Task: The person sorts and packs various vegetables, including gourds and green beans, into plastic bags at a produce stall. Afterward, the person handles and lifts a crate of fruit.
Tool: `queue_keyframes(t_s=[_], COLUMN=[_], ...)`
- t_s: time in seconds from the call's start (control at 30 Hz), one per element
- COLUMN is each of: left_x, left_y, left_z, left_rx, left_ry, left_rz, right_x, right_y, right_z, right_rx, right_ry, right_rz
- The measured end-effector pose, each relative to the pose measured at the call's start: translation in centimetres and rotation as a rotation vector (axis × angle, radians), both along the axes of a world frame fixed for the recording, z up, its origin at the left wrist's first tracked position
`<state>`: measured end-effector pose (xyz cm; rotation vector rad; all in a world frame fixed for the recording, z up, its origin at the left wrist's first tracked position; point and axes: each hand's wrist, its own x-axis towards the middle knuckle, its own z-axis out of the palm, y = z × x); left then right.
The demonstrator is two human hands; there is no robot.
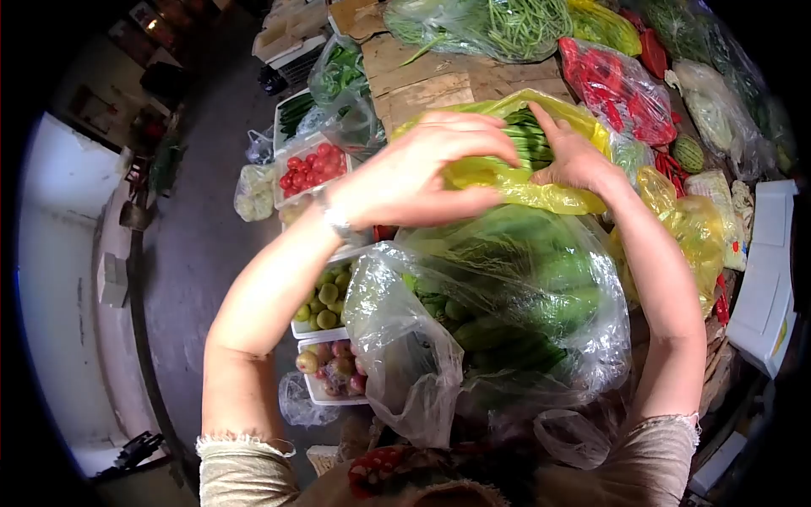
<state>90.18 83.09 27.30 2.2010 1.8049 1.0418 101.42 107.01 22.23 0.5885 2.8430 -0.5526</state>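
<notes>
A yellow plastic bag (541, 196) lies with its mouth open on the far side of a large clear bag. Long green vegetables (527, 139) show inside it. My left hand (431, 169) is over the yellow bag's left side, its fingers apart and slightly blurred. On the right, my right hand (570, 156) reaches into the bag's mouth, thumb and fingers spread beside the green vegetables. Nearer to me, the clear bag (405, 338) holds more long green vegetables (507, 287).
White boxes along the left hold tomatoes (312, 167), green fruit (328, 294) and reddish fruit (340, 363). Behind is a bag of green beans (515, 25) on cardboard (422, 80). A red bag (612, 89) and a white container (764, 270) stand right.
</notes>
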Motion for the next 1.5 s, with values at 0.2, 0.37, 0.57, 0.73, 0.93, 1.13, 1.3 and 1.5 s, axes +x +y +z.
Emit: queue_keyframes(t_s=[0.2,0.37,0.57,0.73,0.93,1.13,1.3,1.5], left_x=[-2.1,-9.8,-11.5,-15.4,-16.6,-16.7,-15.1,-12.9], left_y=[5.3,0.4,3.2,4.7,5.4,4.0,2.0,-1.1], left_z=[-8.6,-11.1,-12.6,-17.2,-18.0,-19.0,-17.9,-16.7], left_rx=[-0.486,-0.592,-0.684,-0.701,-0.734,-0.637,-0.516,-0.326], left_ry=[0.234,0.387,0.213,0.078,-0.109,-0.469,-1.03,-1.264], left_rz=[0.408,0.702,0.763,0.627,0.519,0.486,0.418,0.366], right_x=[1.7,2.8,-2.5,-6.1,-7.9,-7.6,-6.6,-4.3], right_y=[0.7,3.8,6.2,8.4,10.1,10.5,9.8,8.9], right_z=[-0.1,-1.0,-3.5,-6.2,-8.8,-9.8,-9.4,-8.6], right_rx=[0.052,0.04,0.066,-0.004,-0.084,-0.111,-0.161,-0.453], right_ry=[0.034,0.009,-0.05,-0.124,-0.175,-0.047,0.025,0.213], right_rz=[0.014,0.043,0.076,0.061,0.02,0.037,0.01,-0.017])
